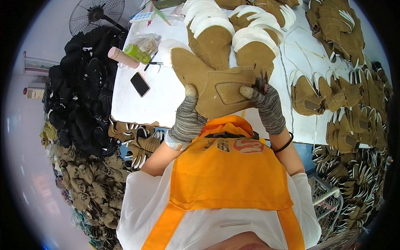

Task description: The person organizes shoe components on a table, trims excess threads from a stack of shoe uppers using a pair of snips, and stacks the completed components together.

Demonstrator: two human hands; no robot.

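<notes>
Between my two gloved hands is a tan suede shoe upper (pixel 208 89) with a stitched side panel and a white toe piece pointing to the far left. My left hand (pixel 187 114), in a grey fingerless knit glove, grips its lower left edge with the thumb on top. My right hand (pixel 267 103), gloved alike, pinches the right end, thumb on the panel; its other fingers are partly hidden behind the upper. Just beyond lie stacks of similar tan uppers (pixel 210 43) with white curved toe pieces.
A white table (pixel 166 102) carries a phone (pixel 140 84), a pink bottle (pixel 123 57), a green bottle (pixel 137 53) and a calculator (pixel 142 17). More uppers (pixel 307 93) stand in rows on the right. Piles of black uppers (pixel 81 91) and a fan (pixel 96 16) are at the left.
</notes>
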